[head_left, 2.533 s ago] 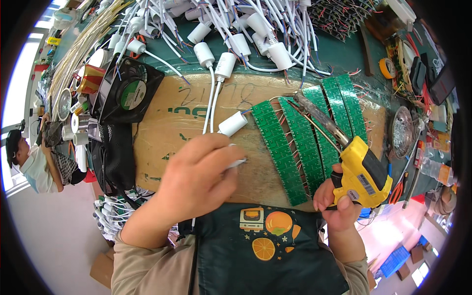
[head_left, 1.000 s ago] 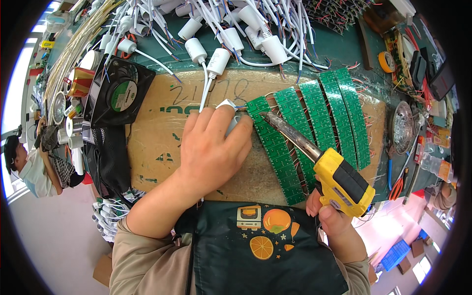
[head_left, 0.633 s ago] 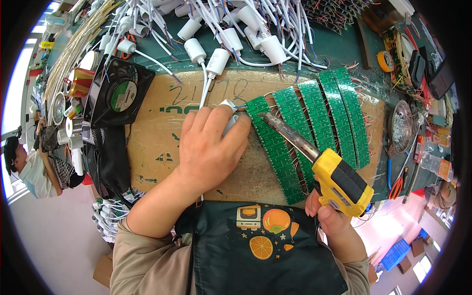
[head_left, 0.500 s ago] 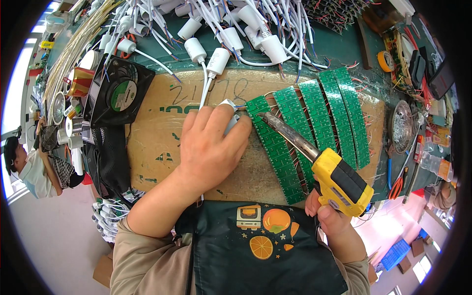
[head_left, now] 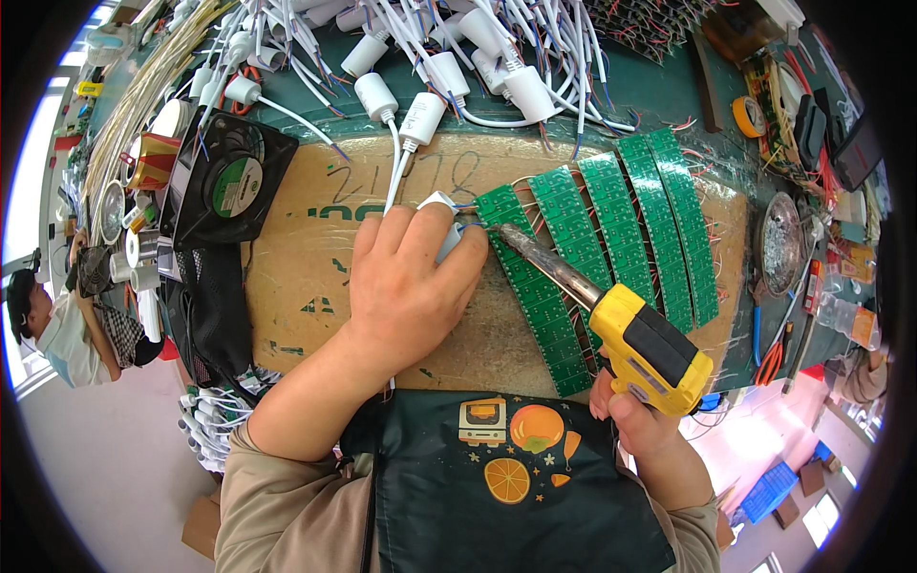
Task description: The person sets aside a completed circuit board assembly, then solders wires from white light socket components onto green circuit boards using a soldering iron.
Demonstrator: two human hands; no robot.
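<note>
Grn bench (head_left: 654,105) w/ sheet (head_left: 492,329) (PCBs (head_left: 618,215) atop)

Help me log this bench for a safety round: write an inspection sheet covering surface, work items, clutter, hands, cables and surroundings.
Surface: brown board, scuffed and marked, on a green table.
Job's things: five green circuit strips side by side; a white socket, partly hidden by fingers; another white socket beside it.
Clutter: black fan at left; tape roll and metal dish at right.
Hands: left hand grips the white socket; right hand holds a yellow soldering gun, its tip near the leftmost strip's edge; contact unclear.
Cables: white cables heaped at the far side, coloured wire ends showing.
Surroundings: another person at left; blue crate at lower right.
</note>
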